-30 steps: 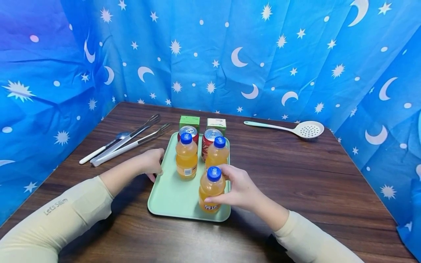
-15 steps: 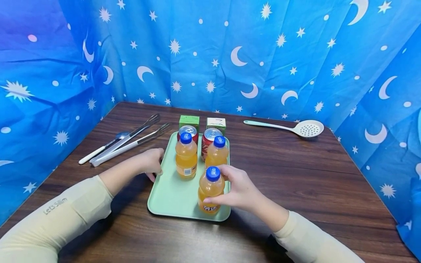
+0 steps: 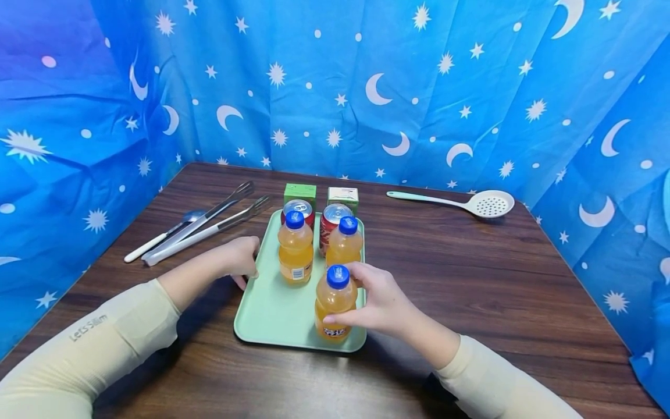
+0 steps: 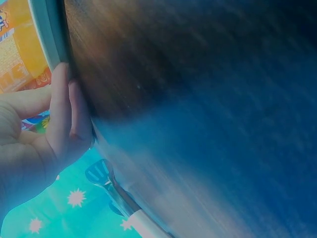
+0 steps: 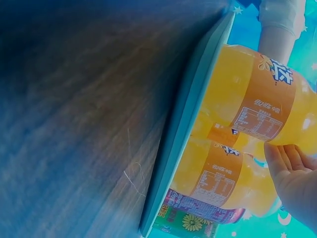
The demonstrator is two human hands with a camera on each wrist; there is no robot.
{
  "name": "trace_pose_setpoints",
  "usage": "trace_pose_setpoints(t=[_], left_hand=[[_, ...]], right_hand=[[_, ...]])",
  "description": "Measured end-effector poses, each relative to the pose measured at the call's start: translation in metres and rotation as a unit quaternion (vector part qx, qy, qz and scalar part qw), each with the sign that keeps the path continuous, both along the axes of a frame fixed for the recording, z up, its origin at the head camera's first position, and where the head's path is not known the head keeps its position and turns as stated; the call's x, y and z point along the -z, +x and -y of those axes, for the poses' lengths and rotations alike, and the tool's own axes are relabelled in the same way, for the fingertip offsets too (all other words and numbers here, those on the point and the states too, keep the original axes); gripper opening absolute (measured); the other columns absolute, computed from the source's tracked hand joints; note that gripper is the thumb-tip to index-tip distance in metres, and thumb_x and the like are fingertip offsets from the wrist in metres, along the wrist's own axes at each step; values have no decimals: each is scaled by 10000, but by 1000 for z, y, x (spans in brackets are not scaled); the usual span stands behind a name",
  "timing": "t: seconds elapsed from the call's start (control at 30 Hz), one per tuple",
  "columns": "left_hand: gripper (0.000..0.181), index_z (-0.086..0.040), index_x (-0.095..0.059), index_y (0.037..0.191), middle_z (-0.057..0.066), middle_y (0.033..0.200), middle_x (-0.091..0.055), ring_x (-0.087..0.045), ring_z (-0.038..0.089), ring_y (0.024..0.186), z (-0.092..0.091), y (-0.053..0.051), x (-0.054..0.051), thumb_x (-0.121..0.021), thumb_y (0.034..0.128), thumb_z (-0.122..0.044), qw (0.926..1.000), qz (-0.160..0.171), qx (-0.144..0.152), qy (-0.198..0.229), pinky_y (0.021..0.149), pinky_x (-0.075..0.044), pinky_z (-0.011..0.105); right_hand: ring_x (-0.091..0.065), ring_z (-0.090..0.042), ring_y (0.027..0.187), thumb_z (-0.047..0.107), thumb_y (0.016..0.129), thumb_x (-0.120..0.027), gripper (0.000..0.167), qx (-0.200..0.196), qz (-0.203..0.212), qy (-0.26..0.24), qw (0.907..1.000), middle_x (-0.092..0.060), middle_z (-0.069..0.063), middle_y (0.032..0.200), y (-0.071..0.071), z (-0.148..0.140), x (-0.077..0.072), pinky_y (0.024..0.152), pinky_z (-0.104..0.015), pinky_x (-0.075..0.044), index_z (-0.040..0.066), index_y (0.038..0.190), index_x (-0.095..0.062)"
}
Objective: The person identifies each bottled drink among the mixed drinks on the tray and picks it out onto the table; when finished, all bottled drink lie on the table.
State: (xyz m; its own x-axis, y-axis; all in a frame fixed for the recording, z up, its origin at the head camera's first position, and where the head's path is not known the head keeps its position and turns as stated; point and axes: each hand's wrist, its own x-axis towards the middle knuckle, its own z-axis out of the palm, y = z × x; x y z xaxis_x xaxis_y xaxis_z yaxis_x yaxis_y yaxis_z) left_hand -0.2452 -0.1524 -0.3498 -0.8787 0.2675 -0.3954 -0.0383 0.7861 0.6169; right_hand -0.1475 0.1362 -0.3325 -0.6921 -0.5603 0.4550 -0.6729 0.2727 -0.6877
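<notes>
My right hand (image 3: 384, 299) holds the front bottle of orange drink (image 3: 335, 299), thumb on its near side and fingers round the back. That bottle has a blue cap and stands upright at the near right of the pale green tray (image 3: 272, 320). Along the tray's left rim, my left hand (image 3: 241, 259) grips the edge; in the left wrist view its thumb lies inside the rim, fingers outside. Two similar bottles, one on the left (image 3: 296, 256) and one on the right (image 3: 345, 249), stand farther back. Behind them are red cans, a left one (image 3: 298, 208) and a right one (image 3: 325, 230).
A green carton (image 3: 300, 192) and a white-topped carton (image 3: 342, 195) stand at the tray's far end. Tongs (image 3: 193, 237) and a white-handled utensil (image 3: 149, 247) lie left on the dark wooden table (image 3: 450, 262). A slotted skimmer (image 3: 489, 203) lies at the back right.
</notes>
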Motion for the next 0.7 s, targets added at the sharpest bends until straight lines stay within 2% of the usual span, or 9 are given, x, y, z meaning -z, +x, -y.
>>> trace_pose_setpoints(t=[0.17,0.47,0.7], left_hand=[[327,73,-434,1000,199,926,-489,-638,245,637,0,0,0,-645,761,145,10000,19,-21,51,508,-598,321],[311,79,-436,987,195,913,-496,-636,240,627,0,0,-1,-642,764,145,10000,71,-29,-21,514,-599,316],[303,86,-436,975,196,901,-500,-636,242,619,-2,0,-3,-638,759,155,9999,89,-40,-39,512,-599,318]], right_hand=[[-612,-130,955,227,671,-857,555,-13,53,-14,10000,-632,15,1048,0,0,0,812,-283,-569,81,1125,-574],[-610,-140,963,167,632,-880,614,99,111,-15,9999,-634,-12,1062,1,-1,-3,801,-284,-572,70,1150,-565],[-611,-121,961,209,660,-864,588,118,159,-25,9998,-633,16,1065,1,-5,-4,808,-282,-570,80,1151,-567]])
